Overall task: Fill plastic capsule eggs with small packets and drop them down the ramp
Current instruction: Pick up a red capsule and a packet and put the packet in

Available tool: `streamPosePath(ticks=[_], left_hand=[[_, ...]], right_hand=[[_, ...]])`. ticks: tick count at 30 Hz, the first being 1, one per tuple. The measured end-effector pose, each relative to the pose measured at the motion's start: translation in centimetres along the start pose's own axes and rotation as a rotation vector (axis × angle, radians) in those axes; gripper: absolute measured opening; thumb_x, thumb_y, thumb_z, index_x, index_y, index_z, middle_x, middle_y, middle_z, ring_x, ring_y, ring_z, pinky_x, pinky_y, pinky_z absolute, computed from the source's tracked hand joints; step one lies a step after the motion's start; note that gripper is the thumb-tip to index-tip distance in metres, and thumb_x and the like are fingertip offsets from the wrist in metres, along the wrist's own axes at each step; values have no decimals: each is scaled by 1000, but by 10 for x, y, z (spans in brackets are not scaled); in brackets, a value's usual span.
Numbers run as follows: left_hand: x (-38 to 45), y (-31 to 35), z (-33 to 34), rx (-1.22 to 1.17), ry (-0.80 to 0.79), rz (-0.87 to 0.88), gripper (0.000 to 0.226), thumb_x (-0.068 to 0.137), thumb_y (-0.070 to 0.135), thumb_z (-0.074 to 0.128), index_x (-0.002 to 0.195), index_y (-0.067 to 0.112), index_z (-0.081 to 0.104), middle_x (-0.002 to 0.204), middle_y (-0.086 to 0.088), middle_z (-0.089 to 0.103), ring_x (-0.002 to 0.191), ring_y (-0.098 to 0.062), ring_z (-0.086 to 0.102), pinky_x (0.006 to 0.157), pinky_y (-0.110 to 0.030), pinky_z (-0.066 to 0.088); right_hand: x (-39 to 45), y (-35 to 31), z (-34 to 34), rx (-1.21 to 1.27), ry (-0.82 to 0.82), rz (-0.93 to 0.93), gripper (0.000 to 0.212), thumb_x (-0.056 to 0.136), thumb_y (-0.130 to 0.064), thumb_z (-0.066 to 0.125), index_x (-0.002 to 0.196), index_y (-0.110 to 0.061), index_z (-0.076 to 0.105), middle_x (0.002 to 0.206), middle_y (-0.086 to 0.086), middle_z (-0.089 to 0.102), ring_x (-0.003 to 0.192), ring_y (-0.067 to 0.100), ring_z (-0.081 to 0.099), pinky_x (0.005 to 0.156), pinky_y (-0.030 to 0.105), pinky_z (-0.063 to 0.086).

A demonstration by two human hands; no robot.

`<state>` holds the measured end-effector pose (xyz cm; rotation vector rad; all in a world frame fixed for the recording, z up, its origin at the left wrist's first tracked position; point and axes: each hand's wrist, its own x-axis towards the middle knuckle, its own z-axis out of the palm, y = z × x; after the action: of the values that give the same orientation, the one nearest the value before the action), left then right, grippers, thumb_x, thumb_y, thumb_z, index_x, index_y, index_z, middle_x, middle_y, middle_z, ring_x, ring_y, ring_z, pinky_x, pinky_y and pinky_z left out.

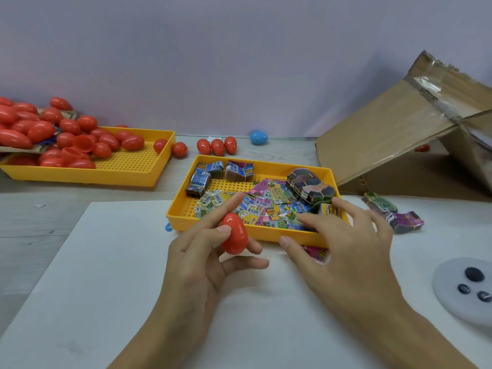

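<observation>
Left hand (202,251) pinches closed red plastic capsule egg (234,237); right hand (343,243), fingers spread, reaches colourful small packets (266,206); opening the egg probably comes next.

Landmark: near yellow tray (213,230) of loose packets (266,206). In front of it, the white mat (106,262) lies bare but for the left hand (202,262), which holds a red egg (234,237), and the spread right hand (343,251). Right of the tray, packet bundles (394,213) lie on the worktop; beyond them rises the cardboard ramp (386,139). Behind the tray stand three red eggs (217,146); to its left rear, a second tray (127,177) heaped with eggs.
</observation>
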<state>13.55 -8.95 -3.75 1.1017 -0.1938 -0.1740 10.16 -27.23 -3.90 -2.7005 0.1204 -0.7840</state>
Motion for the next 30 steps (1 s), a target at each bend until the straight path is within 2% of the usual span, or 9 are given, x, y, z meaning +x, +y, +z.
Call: streamPosePath(ticks=[5,9,11,14,15,18,21,26,30], left_hand=[[2,1,4,-28,72,-34,42,73,18,59,110,25,77,78,-16,59,57,-27,59,44,-31,49],[0,1,4,-6,94,-55,14,76,25,62,86,21,72,67,-11,58,48,-24,55,36,-26,41],[0,0,2,19,69,-61,17,78,30,63,86,19,73,68,-9,60,49,-23,55,38,-27,44],[0,-1,2,51,33,-24,30,78,37,66,96,17,78,76,-11,62,58,-26,60,47,-33,51],[0,-1,3,62,27,-12,35,76,42,67,97,16,79,76,-11,62,60,-26,62,49,-34,53],[0,-1,6,100,35,-8,44,77,54,69,95,15,80,69,-10,60,57,-24,59,49,-34,53],[0,0,9,103,91,-44,52,78,63,62,86,14,79,59,-3,50,47,-18,49,42,-29,44],[1,2,10,61,162,-81,59,76,67,49,68,13,71,54,-2,40,44,-16,38,40,-26,38],[-2,2,6,-46,105,-155,63,84,68,56,66,8,64,54,-3,43,45,-16,41,39,-28,39]], right_hand=[[0,0,2,190,24,-11,22,77,-29,70,96,-21,77,90,-12,71,104,24,59,94,43,35],[-1,-2,0,300,142,-65,17,79,-18,70,95,-18,76,92,-10,69,97,21,61,86,50,48],[-1,-2,-1,391,216,-69,14,84,-13,71,96,-18,75,94,-11,70,96,15,64,86,40,52],[0,0,-3,514,273,13,21,86,-9,75,104,-20,71,97,-9,72,96,3,66,81,13,48],[1,1,-3,484,279,3,21,87,-12,73,107,-18,71,99,-8,72,99,3,65,85,15,48],[3,1,-1,207,90,-85,37,83,-31,68,116,-15,71,114,-6,70,126,21,55,111,44,36],[1,0,-1,107,-100,-29,41,81,-42,64,115,-20,74,110,-6,73,131,26,51,120,48,20],[1,7,-7,174,127,-109,33,76,-9,62,106,-14,75,97,-2,74,107,16,65,114,42,34],[-1,7,-7,350,331,-109,33,86,-5,60,117,-11,71,117,-7,69,124,-18,44,103,30,46]])
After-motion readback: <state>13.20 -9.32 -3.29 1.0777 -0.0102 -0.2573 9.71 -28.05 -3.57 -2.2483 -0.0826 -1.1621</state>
